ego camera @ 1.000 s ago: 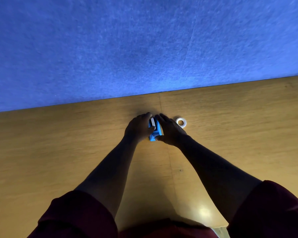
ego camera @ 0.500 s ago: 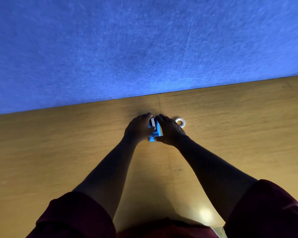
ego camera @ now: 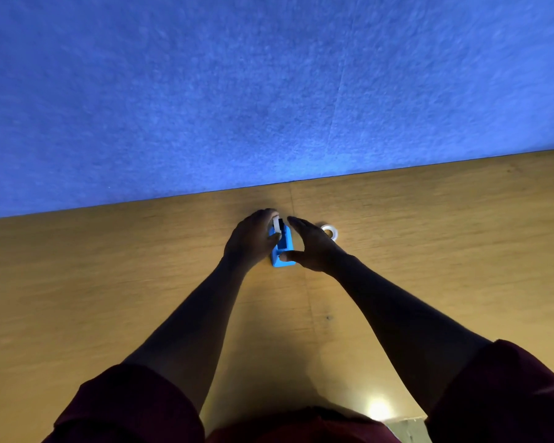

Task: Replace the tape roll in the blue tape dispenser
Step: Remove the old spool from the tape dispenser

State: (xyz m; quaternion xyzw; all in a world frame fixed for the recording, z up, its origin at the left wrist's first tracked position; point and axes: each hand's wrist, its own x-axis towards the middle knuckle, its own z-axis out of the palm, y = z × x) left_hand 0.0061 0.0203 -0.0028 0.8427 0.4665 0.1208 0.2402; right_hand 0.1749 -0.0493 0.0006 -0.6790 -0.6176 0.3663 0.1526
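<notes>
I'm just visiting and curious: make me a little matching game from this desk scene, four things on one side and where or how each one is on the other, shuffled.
Things:
1. blue tape dispenser
2. loose tape roll
3. left hand
4. right hand

Descriptions:
A. lies flat on the wooden desk, to the right of both hands
B. fingers spread open, thumb on the near end of the blue body
C. stands on the desk between the two hands
D. pinches a white roll at the top of the blue body

Pairs: 1-C, 2-A, 3-D, 4-B
</notes>
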